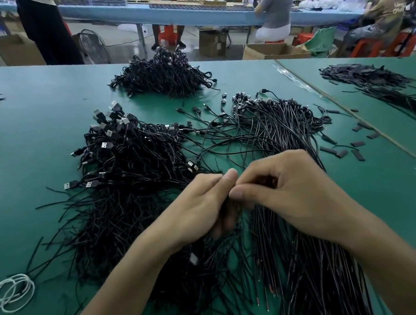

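Tabletop [31,103] takes up most of what we see, a green mat running away from us to a seam [350,114] on the right. On it lie three heaps of black cable. A tangled far heap [160,73] sits well beyond our reach. A left heap [125,152] has its USB plugs [104,145] turned up and away from us. A right bundle [282,124] is combed straight, with its long axis running from the small plugs at the far end down toward us and its bare tips fanning out under our right forearm.

Our left hand [201,203] and right hand [289,190] meet thumb to thumb over the gap between the left heap and the right bundle. The left hand's fingers are curled round a few cable ends [229,209]. The right hand pinches at the same spot with thumb and forefinger, though what exactly sits between those fingertips is hidden from us.

The held ends run downward out of the grip and toward our body, so we judge that any pull to free one cable should go along that line. The left hand, which carries the bunch, is the nearer to it. Loose strands beneath both wrists could snag.

Off to the right, short black sleeve pieces [341,153] lie scattered near the seam. A coil of white cord [10,293] sits at the near left edge.
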A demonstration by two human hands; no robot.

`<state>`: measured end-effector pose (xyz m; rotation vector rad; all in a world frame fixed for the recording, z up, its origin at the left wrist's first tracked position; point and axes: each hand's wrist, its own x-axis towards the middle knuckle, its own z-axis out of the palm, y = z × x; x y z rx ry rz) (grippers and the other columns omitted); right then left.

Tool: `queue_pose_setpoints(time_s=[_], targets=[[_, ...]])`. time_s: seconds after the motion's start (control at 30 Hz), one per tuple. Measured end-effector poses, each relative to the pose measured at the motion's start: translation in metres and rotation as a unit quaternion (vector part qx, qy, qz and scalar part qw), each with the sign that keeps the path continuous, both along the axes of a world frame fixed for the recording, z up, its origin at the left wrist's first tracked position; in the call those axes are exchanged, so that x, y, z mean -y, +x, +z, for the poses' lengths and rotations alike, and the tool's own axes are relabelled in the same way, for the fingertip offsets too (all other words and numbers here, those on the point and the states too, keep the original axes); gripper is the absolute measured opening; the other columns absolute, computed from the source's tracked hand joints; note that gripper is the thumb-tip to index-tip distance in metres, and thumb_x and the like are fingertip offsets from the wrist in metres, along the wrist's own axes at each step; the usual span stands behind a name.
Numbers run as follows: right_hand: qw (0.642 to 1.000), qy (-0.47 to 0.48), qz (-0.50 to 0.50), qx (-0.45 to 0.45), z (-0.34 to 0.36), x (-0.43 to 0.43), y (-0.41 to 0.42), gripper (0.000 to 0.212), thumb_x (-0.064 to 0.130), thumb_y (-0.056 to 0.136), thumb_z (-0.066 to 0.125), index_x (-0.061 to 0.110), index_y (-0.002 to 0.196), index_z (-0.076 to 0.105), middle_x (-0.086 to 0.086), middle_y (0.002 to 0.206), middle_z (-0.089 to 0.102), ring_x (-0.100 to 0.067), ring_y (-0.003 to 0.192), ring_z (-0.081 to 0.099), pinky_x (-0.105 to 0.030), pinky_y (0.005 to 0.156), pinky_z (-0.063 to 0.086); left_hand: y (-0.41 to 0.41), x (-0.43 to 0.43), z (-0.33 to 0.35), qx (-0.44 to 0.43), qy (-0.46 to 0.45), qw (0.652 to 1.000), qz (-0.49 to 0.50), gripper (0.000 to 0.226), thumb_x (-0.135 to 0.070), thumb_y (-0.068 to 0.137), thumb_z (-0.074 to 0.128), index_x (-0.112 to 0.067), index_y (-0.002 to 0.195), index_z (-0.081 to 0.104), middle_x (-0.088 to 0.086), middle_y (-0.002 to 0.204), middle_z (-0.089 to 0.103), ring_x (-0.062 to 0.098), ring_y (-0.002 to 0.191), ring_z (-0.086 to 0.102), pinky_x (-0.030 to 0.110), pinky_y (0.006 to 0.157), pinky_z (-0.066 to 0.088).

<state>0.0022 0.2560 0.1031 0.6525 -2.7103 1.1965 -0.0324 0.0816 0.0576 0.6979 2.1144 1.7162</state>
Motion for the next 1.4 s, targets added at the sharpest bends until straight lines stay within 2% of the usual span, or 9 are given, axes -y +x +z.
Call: queue_pose_setpoints(time_s=[0.2, 0.37, 0.6, 0.7, 0.83, 1.03, 1.13, 1.23, 1.4], targets=[[0.98, -0.175, 0.048, 0.077, -0.004, -0.001, -0.003, 0.017, 0.029, 0.083, 0.073, 0.014, 0.088, 0.067, -0.004, 0.083, 0.071, -0.03, 0.081, 0.068, -0.047, 0.081, 0.058, 0.002, 0.012, 0.01, 0.178, 0.093, 0.969, -0.144, 0.061, -0.065, 0.098, 0.033, -0.022, 0.056, 0.044, -0.005, 0.042, 0.038, 0.005, 0.03, 0.025, 0.011, 0.031, 0.022], [0.988, -0.115, 0.07, 0.075, -0.005, -0.001, -0.005, 0.007, 0.024, 0.093, 0.065, 0.018, 0.094, 0.062, -0.006, 0.089, 0.067, -0.03, 0.086, 0.064, -0.046, 0.08, 0.055, 0.002, 0.016, 0.009, 0.187, 0.124, 0.963, -0.148, 0.056, -0.055, 0.101, 0.038, -0.024, 0.053, 0.039, 0.002, 0.05, 0.053, 0.007, 0.031, 0.043, 0.013, 0.032, 0.031], [0.999, -0.036, -0.023, -0.03, -0.009, 0.01, -0.005, 0.011, 0.017, 0.092, 0.068, 0.022, 0.085, 0.061, 0.016, 0.077, 0.066, -0.005, 0.072, 0.064, -0.014, 0.065, 0.045, -0.005, -0.001, -0.001, 0.048, 0.075, 0.993, 0.076, 0.053, -0.04, 0.102, 0.05, -0.015, 0.055, 0.056, 0.012, 0.063, 0.051, 0.025, 0.062, 0.046, 0.035, 0.059, 0.041], [0.996, -0.041, -0.021, -0.077, -0.009, 0.019, -0.005, 0.009, 0.018, 0.092, 0.069, 0.02, 0.087, 0.062, 0.012, 0.074, 0.064, -0.01, 0.073, 0.062, -0.015, 0.062, 0.045, -0.003, 0.001, 0.002, 0.199, 0.177, 0.964, -0.015, 0.037, -0.038, 0.093, 0.044, -0.015, 0.083, 0.07, 0.013, 0.083, 0.065, 0.027, 0.075, 0.064, 0.042, 0.066, 0.055], [0.99, -0.027, -0.048, -0.131, -0.011, 0.024, -0.012, 0.008, 0.016, 0.09, 0.071, 0.018, 0.086, 0.064, 0.012, 0.073, 0.063, -0.006, 0.068, 0.061, -0.008, 0.06, 0.04, -0.003, 0.002, -0.001, 0.267, 0.142, 0.951, -0.061, 0.073, -0.069, 0.097, 0.027, -0.014, 0.086, 0.074, 0.015, 0.071, 0.067, 0.02, 0.043, 0.059, 0.018, 0.033, 0.04], [0.992, -0.078, -0.1, 0.016, -0.037, 0.012, -0.024, 0.027, 0.055, 0.093, 0.048, 0.031, 0.095, 0.061, 0.01, 0.08, 0.067, -0.002, 0.07, 0.065, -0.016, 0.066, 0.05, -0.012, 0.005, -0.006, 0.205, 0.136, 0.964, 0.097, 0.056, -0.06, 0.096, 0.044, -0.016, 0.064, 0.059, -0.004, 0.043, 0.046, 0.006, 0.026, 0.028, 0.009, 0.03, 0.021], [0.987, 0.049, -0.095, 0.116, -0.065, 0.005, -0.024, 0.023, 0.05, 0.098, 0.046, 0.031, 0.096, 0.059, 0.006, 0.083, 0.066, -0.006, 0.065, 0.06, -0.032, 0.066, 0.055, -0.014, 0.008, -0.006, 0.19, 0.173, 0.958, 0.128, 0.057, -0.059, 0.093, 0.047, -0.021, 0.05, 0.052, -0.004, 0.04, 0.036, 0.006, 0.025, 0.029, 0.01, 0.029, 0.022], [0.959, 0.263, -0.014, 0.099, -0.084, 0.006, -0.018, 0.02, 0.032, 0.095, 0.063, 0.039, 0.113, 0.059, 0.016, 0.1, 0.053, -0.008, 0.094, 0.055, -0.033, 0.082, 0.05, -0.014, 0.009, -0.006, 0.185, 0.194, 0.948, 0.169, 0.059, -0.059, 0.095, 0.045, -0.025, 0.046, 0.047, -0.004, 0.044, 0.04, 0.008, 0.03, 0.035, 0.015, 0.029, 0.024], [0.949, 0.303, -0.017, 0.084, -0.091, 0.011, -0.02, 0.017, 0.035, 0.097, 0.06, 0.03, 0.112, 0.067, 0.009, 0.11, 0.058, -0.015, 0.108, 0.055, -0.029, 0.085, 0.043, -0.014, 0.009, -0.006, 0.153, 0.206, 0.949, 0.182, 0.058, -0.059, 0.096, 0.042, -0.026, 0.048, 0.047, -0.003, 0.045, 0.043, 0.008, 0.031, 0.034, 0.016, 0.03, 0.026]])
